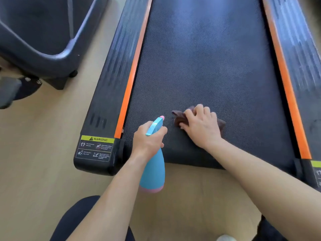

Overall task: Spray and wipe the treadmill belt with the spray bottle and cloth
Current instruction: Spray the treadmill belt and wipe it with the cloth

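Largest, the treadmill belt [208, 66]: a broad, dark, finely textured band running away beyond both sets of fingers. It is bordered on each side by an orange strip [132, 75] and a ribbed black side rail [111, 84]. It looks taut and slightly grippy, so a rag should drag on it rather than glide, and firm downward pressure seems called for.

Next, the spray bottle [152, 171]: blue, with a pink base and a pink nozzle tip, held in the left hand [147, 140] over the near end of the belt. The fingers [160, 132] are wrapped round the neck just under the trigger head. The body hangs below them and the nozzle points past them toward the belt. It is probably light, rigid, smooth plastic. The narrow neck is the natural hold, since it keeps a finger near the trigger. How full it is cannot be told.

Smallest, the cloth [180, 117]: a dark brown rag bunched on the belt beneath the right hand [201, 127]. The fingers [198, 108] are curled over it, gripping and pressing it down. A corner pokes out to their left and an edge shows past the hand's far side. Soft and limp, it will likely roll or fold when pushed; a hold over its middle should keep it flat against the surface.
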`<state>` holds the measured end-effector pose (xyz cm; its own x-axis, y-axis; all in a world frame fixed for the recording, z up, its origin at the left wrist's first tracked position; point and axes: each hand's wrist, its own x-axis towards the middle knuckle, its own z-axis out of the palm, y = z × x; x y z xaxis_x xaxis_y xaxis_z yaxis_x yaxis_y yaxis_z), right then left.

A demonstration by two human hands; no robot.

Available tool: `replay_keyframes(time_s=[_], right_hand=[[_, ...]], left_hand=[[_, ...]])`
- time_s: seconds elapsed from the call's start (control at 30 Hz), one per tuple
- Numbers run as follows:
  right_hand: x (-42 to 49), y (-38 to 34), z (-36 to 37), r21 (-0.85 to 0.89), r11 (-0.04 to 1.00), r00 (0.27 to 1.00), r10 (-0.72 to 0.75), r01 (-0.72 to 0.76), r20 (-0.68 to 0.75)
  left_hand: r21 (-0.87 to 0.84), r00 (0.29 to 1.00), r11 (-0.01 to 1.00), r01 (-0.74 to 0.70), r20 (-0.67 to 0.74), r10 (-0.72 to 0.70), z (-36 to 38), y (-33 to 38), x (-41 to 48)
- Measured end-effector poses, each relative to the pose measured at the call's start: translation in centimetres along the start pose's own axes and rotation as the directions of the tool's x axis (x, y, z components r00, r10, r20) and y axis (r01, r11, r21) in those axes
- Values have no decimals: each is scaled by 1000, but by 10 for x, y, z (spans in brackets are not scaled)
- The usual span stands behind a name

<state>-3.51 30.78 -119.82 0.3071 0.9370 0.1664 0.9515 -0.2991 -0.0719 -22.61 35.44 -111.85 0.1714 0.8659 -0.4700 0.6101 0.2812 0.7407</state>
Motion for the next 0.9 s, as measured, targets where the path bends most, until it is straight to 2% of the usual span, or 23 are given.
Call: replay_keyframes(time_s=[0.1,0.17,0.23,0.33,0.4,0.47,0.53,0.6,0.63,0.7,0.8,0.9], right_hand=[[-57,-5,-5,70,968,970,-240,242,-33],[-39,5,-4,91,953,957,-291,289,10],[4,7,2,77,980,983,-184,183,-1],[60,3,9,49,997,995,61,-65,78],[55,-6,10,7,998,997,66,-67,50],[14,-19,3,16,999,999,-36,36,-12],[-38,-25,-1,77,972,975,-221,223,-35],[-51,-18,-5,123,923,931,-365,364,-14],[-41,-13,-3,125,917,924,-382,379,-3],[3,-11,3,101,959,964,-266,265,-2],[63,-17,10,62,998,995,-17,10,100],[45,-25,8,57,997,997,-51,48,65]], left_hand=[[4,1000,1000,21,5,-21,-3,2,1],[3,1000,1000,20,10,-20,-4,4,0],[1,1000,1000,6,22,-6,-5,3,0],[-10,999,1000,-17,28,17,-8,1,2],[-36,1000,999,-22,20,23,-11,0,1],[-60,1000,998,-8,20,9,-14,2,-3],[-56,1000,998,2,16,-1,-18,2,-6],[-15,1000,1000,12,9,-12,-21,2,-7],[4,1000,1000,15,5,-15,-22,0,-7],[45,1000,999,12,4,-12,-22,-5,-6],[91,1000,996,-1,-5,1,-20,-9,-7],[108,1000,994,-7,-23,10,-17,-13,-9]])
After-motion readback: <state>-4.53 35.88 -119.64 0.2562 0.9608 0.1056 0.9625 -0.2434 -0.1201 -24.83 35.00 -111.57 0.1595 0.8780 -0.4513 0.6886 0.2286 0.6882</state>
